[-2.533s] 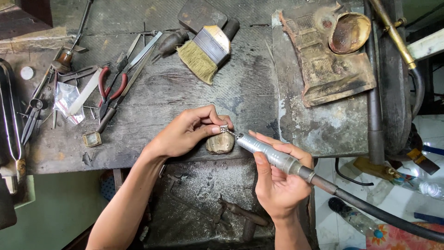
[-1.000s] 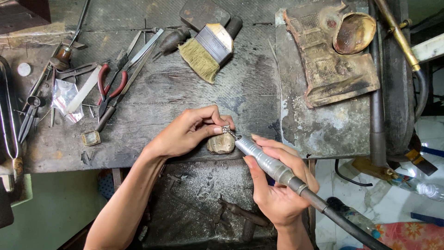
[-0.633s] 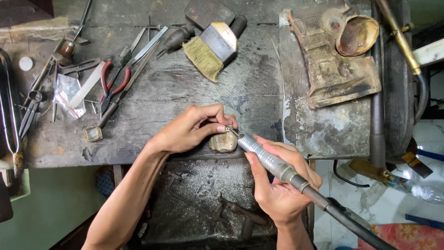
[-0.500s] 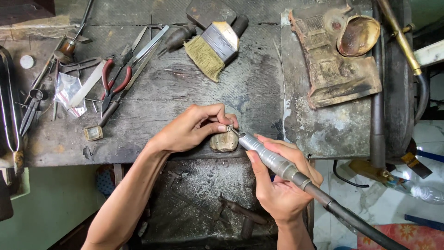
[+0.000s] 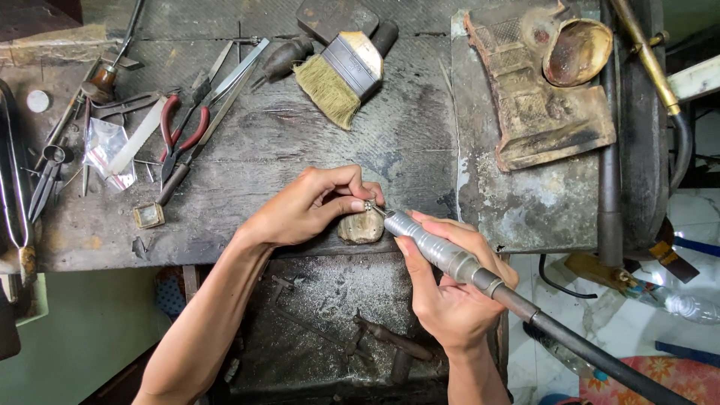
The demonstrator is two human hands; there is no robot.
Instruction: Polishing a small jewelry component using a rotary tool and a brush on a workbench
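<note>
Pinched between thumb and forefinger, a tiny metal piece sits in our left hand at the centre of the frame, pressed against the worn peg at the bench edge. Our right hand wraps the handpiece like a pen, fingers closed round its ribbed barrel, and the tip meets the piece just right of the left thumb. Its black hose runs off to the lower right corner.

We judge the work to be mid-way: tool and piece are in contact, and the grey dust in the tray below suggests grinding is under way, but the piece is too small to tell how much is finished.

Only the head view is given. In the upper left lie red pliers, and a brush rests at upper centre, all well apart from our hands. A brown block sits upper right.
</note>
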